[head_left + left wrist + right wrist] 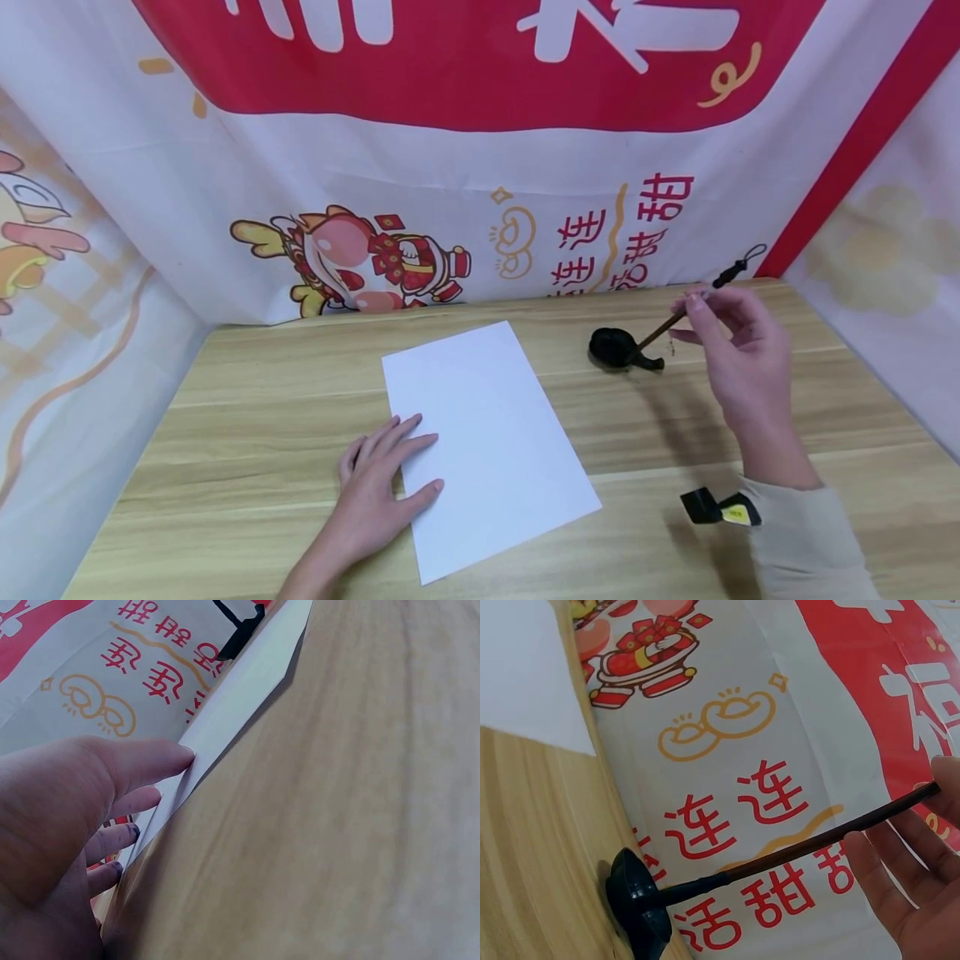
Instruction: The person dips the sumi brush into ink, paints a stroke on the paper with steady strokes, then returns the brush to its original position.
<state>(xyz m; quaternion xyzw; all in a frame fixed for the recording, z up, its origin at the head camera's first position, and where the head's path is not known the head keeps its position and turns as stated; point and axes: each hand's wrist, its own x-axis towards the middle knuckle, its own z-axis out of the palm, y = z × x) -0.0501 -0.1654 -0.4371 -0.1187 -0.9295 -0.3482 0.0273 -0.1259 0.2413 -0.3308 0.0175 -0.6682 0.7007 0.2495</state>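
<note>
A blank white sheet of paper [487,442] lies at a slant on the wooden table. My left hand [386,492] rests on its left edge, fingers spread and straight; the left wrist view shows dark smudges on two fingertips [133,831]. My right hand [750,358] pinches a writing brush [663,329] high on its brown shaft, with the black end and hanging loop pointing up and right. The brush's lower end dips into a small black ink dish [611,346], which has a short stem at its side. In the right wrist view the dark brush tip [694,891] meets the dish [637,904].
The wooden table [262,433] ends at a printed white and red cloth [420,158] hanging behind it. More cloth hangs at the left and right sides. A black strap piece with a yellow label [738,512] sits at the right sleeve [806,533].
</note>
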